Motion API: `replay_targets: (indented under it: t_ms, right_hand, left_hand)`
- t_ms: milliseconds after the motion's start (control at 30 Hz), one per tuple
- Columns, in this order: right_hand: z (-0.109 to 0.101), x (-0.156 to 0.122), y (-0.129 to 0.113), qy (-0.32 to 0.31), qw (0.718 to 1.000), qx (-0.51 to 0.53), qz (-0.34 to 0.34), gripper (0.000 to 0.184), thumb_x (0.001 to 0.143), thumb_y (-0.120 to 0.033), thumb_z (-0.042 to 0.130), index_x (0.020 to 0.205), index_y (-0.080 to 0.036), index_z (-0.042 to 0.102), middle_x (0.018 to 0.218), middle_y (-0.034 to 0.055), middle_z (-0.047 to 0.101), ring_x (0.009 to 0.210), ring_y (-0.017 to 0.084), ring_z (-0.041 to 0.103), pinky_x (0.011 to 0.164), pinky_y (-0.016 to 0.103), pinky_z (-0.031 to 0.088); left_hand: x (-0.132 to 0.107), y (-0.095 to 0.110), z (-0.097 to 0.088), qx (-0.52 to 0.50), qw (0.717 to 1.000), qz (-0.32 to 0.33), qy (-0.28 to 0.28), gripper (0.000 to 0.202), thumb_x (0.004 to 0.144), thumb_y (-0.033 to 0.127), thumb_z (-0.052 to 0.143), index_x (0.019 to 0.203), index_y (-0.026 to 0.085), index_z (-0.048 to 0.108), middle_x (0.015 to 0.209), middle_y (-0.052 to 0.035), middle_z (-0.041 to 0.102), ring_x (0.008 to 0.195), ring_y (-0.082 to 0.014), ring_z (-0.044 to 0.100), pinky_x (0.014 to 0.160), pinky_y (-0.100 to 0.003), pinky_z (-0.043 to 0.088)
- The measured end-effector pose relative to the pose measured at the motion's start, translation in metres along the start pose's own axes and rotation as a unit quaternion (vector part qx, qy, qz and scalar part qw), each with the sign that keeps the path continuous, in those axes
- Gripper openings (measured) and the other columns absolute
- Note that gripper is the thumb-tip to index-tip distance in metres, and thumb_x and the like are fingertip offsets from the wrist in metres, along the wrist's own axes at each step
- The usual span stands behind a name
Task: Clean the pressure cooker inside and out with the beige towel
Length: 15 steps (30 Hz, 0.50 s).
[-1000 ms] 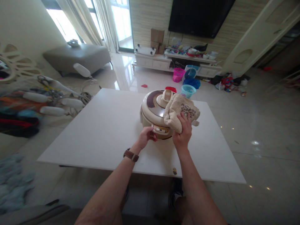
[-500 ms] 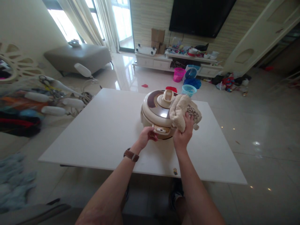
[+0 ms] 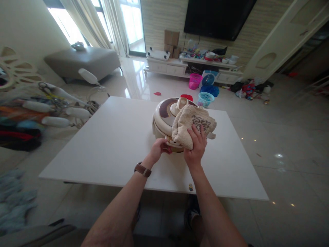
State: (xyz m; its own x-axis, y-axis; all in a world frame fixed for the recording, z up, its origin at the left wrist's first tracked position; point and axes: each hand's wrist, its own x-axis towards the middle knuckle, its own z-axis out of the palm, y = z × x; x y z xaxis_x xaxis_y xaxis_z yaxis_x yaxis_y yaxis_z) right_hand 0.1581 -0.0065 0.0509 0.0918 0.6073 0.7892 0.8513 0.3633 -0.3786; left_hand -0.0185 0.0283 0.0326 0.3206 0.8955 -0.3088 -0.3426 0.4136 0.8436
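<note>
A round beige and brown cooker (image 3: 164, 118) stands on a white table (image 3: 110, 144). My left hand (image 3: 158, 149), with a brown watch on its wrist, is closed on the cooker's front handle. A folded beige towel (image 3: 189, 126) with a dark pattern lies over the right half of the lid, and my right hand (image 3: 195, 148) presses and grips it. The lid's knob (image 3: 181, 103) shows just behind the towel.
A rack with white-handled tools and scissors (image 3: 51, 106) stands left of the table. Behind are a grey sofa (image 3: 82, 63), a white TV cabinet (image 3: 192, 67) under a dark screen, pink (image 3: 194, 81) and blue baskets (image 3: 205, 100), and clutter on the glossy floor.
My right hand has slid the towel leftward over the lid, covering more of its front right. My left hand stays on the handle.
</note>
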Motion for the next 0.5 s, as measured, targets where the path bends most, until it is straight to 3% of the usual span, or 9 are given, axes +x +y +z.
replay_targets:
  t_ms: [500]
  right_hand:
    - [0.0018, 0.0009, -0.0004, 0.006, 0.999, 0.022, 0.022, 0.053, 0.088, -0.022, 0.05, 0.139, -0.026, 0.064, 0.15, 0.0093, 0.063, 0.156, 0.035, 0.038, 0.124, 0.067, 0.028]
  left_hand:
    - [-0.001, 0.0008, 0.0019, -0.011, 1.0, -0.002, 0.006, 0.028, 0.07, 0.04, 0.06, 0.068, 0.013, 0.067, 0.058, -0.008, 0.065, 0.05, -0.0191, 0.062, 0.052, -0.031, 0.051]
